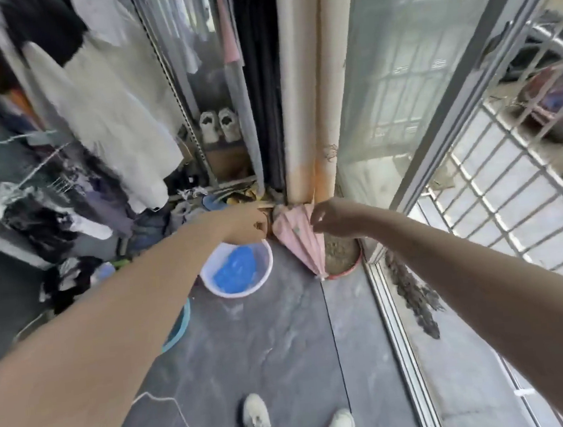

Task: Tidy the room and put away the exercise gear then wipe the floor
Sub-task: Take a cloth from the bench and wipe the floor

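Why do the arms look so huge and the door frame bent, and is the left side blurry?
Head view: the wide-angle lens stretches the forearms near the edges and bows the sliding door frame; the hanging clothes at left are smeared by motion blur; daylight through the window grille washes out the right side.

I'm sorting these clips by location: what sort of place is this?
Probably a home laundry or balcony corner: hanging clothes, a white basin on the floor, and a barred window grille beside a sliding door.
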